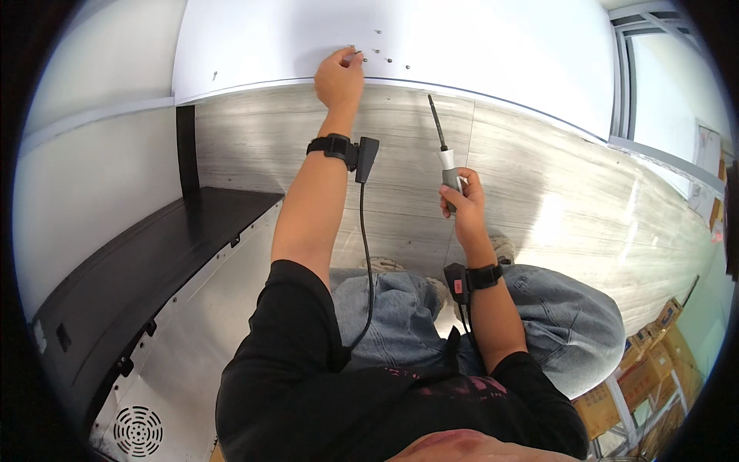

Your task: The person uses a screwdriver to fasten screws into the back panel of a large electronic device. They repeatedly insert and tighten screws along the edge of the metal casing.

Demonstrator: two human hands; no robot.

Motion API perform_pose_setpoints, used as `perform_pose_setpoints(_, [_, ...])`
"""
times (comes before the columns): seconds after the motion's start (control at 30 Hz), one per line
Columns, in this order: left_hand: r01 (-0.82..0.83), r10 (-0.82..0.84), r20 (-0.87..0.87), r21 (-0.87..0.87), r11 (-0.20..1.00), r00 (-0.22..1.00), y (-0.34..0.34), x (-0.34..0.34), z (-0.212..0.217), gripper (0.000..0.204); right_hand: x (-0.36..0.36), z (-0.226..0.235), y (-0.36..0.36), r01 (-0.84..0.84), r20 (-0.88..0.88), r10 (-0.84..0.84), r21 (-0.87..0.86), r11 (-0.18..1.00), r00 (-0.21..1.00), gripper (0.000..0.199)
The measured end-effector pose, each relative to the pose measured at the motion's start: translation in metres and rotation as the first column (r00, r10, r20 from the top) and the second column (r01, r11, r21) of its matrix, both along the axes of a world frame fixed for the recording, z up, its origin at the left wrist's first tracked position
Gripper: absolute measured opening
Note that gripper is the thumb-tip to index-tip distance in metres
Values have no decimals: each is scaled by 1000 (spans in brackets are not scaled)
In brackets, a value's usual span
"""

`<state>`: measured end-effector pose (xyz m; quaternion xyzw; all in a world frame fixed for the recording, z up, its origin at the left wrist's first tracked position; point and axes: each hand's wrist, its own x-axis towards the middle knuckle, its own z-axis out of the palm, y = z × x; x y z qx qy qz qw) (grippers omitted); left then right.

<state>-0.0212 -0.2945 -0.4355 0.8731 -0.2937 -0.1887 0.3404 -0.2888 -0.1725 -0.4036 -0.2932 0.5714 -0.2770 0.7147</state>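
My left hand (339, 81) reaches over the near edge of a white tabletop (493, 54), thumb and fingers pinched on a small dark screw (357, 52). Just right of those fingertips, several loose screws (389, 60) lie scattered on the white surface. My right hand (464, 194) is wrapped round the grey and white handle of a screwdriver (437, 123). The tool's long dark shaft points up and away, its tip a little short of the table edge and apart from the screws.
Another small metal piece (215, 75) lies at the tabletop's left. A metal housing with a black panel (154, 246) stands at my left. Wood-look floor (554, 192) runs under the table. Cardboard boxes (650, 369) are at the lower right. A black cable (363, 239) hangs from my left wrist.
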Motion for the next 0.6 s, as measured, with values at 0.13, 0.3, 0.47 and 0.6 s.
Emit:
perform_pose_setpoints(0.13, [27, -30, -53, -44, 999, 998, 5, 3, -3, 21, 11, 7, -2, -36, 11, 36, -12, 999, 999, 31])
perform_pose_setpoints(0.3, [-33, -56, -286, -297, 954, 957, 16, 13, -12, 17, 44, 34, -13, -114, 14, 115, -37, 993, 993, 30])
perform_pose_setpoints(0.47, [-279, 28, -680, -262, 924, 733, 60, 29, -1, 18, 95, 39, -11, -230, 94, 229, -3, 973, 969, 28])
perform_pose_setpoints(0.6, [-465, 77, -880, -171, 869, 469, 113, 44, 7, 30, 123, 13, -3, -352, 178, 345, 12, 936, 922, 33])
